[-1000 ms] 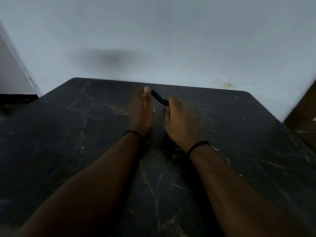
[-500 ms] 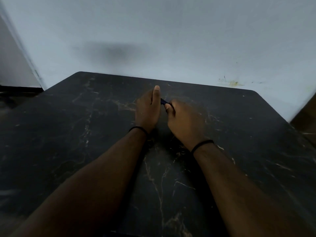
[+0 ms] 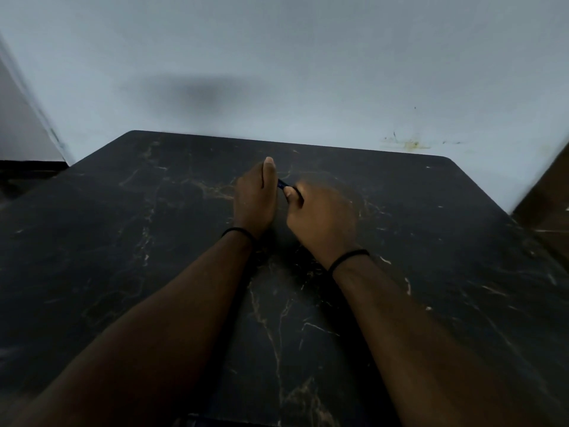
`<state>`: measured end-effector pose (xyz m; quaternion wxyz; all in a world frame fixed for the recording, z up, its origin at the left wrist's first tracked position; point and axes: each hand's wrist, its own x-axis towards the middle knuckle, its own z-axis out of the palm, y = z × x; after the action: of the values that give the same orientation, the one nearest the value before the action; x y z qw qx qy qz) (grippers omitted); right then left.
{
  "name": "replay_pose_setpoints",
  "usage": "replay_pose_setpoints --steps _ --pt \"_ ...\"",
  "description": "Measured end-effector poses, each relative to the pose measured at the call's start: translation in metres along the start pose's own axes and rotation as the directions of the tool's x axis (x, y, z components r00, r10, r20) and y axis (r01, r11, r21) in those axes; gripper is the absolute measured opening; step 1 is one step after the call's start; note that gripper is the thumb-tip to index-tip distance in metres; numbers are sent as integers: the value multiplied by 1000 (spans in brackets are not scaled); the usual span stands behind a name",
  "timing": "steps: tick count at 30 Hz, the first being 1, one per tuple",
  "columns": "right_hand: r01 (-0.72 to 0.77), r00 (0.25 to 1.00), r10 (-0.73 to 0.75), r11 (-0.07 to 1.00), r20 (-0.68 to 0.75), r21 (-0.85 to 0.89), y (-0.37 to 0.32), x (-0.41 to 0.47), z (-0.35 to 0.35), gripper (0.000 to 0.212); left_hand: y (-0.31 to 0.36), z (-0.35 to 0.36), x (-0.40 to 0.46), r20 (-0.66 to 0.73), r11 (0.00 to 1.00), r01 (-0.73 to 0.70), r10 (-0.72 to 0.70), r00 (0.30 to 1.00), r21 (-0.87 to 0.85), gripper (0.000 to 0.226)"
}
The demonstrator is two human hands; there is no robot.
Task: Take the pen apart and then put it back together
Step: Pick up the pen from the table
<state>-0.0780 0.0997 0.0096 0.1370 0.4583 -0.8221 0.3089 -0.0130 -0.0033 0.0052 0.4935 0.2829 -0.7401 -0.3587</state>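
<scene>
I hold the pen (image 3: 282,184) between my 2 hands, low over the dark marbled surface (image 3: 123,241) and toward its far edge. Only a short dark blue stretch shows, bridging the gap between them; the rest is hidden inside the hands. My right hand (image 3: 320,218), just right of the pen, has its fingers (image 3: 291,192) curled around the barrel — a firm grasp, I judge, to keep that end from turning. My left hand (image 3: 254,200), just left of the pen, lies with its fingers extended forward and pressed together, the pen's other end disappearing behind them; I cannot tell whether they grasp it or only brace it. Held close like this, the 2 hands suit a pull or twist along the pen's axis. Whether the pen is whole or already parted — I cannot say from here.
</scene>
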Motion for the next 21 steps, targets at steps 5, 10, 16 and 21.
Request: replay_pose_setpoints --steps 5,10,16,21 --pt "-12 1000 12 1000 2 8 -1 0 -2 33 3 -1 -1 18 1000 6 -7 1000 16 45" --pt "-41 999 41 999 5 -6 -1 0 -2 44 4 -2 -2 7 999 37 -36 999 -32 44" --pt "-29 999 27 998 41 62 6 1 -3 44 2 -3 -1 6 1000 6 -6 1000 12 46" --pt "-22 997 25 999 78 -38 8 1 -9 47 -5 -7 9 -134 993 93 -83 988 71 48"
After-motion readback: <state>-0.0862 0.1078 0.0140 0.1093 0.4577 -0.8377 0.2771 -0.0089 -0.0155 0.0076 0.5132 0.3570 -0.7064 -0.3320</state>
